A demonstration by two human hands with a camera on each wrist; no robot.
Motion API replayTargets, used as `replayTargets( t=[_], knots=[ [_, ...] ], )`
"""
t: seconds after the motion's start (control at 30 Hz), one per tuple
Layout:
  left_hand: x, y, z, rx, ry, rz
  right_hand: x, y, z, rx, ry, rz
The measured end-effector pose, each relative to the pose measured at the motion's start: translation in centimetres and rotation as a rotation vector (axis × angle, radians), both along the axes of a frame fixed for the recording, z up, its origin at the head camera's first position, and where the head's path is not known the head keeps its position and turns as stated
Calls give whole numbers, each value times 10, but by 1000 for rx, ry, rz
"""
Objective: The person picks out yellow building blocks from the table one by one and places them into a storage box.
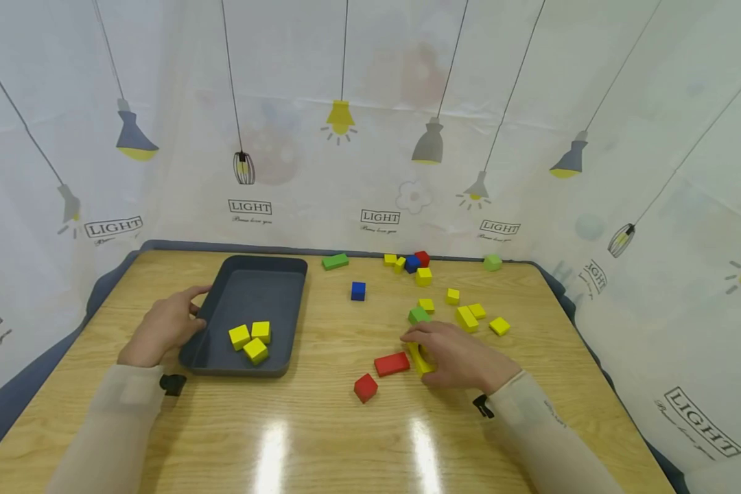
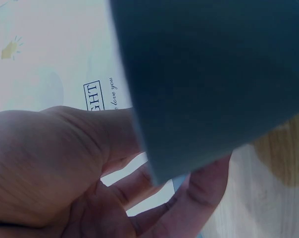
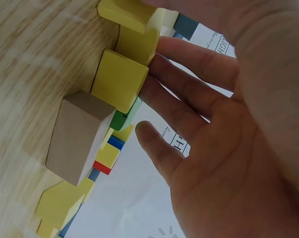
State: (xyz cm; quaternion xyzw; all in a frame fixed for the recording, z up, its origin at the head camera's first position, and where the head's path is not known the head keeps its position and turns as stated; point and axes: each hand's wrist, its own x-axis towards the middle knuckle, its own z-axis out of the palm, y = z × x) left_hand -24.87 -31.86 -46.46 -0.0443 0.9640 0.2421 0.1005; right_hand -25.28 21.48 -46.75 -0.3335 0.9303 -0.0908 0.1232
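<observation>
My left hand (image 1: 165, 326) holds the left rim of a dark grey tray (image 1: 293, 302). In the left wrist view, thumb and fingers lie around the tray's dark wall (image 2: 209, 84). Three yellow cubes (image 1: 256, 350) sit in its near part. On the right, my right hand (image 1: 460, 353) grips a yellow arch block (image 1: 421, 363) between thumb and fingers; in the right wrist view the arch block (image 3: 119, 82) shows its curved cut-out. A red rectangular block (image 1: 392, 363) and a red cube (image 1: 366, 387) lie just left of it. Beyond my fingertips is a green block (image 1: 418, 315).
Several yellow blocks (image 1: 466, 319) lie beyond the right hand. A blue cube (image 1: 358, 291) stands mid-table, and a green block (image 1: 335, 261) is near the back edge. The right wrist view shows a plain wooden block (image 3: 77, 139). A printed curtain (image 1: 370, 171) surrounds the table.
</observation>
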Motion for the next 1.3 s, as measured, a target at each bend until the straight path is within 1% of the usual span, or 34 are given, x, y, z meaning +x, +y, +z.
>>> replayTargets(
  t=[0.3,0.6,0.83,1.0,1.07,1.3],
  knots=[
    [0,0,0,0,-1,4,0,-2,0,-9,-14,2],
    [1,1,2,4,-6,9,-1,-3,1,-23,4,16],
    [1,1,0,-1,4,5,-1,-7,7,-37,18,26],
    [1,1,0,-1,9,-1,-2,-12,11,-69,27,23],
    [2,1,1,-2,8,1,-3,-15,13,-81,25,15],
    [1,1,0,1,1,13,-5,-30,17,-120,35,24]
  ],
)
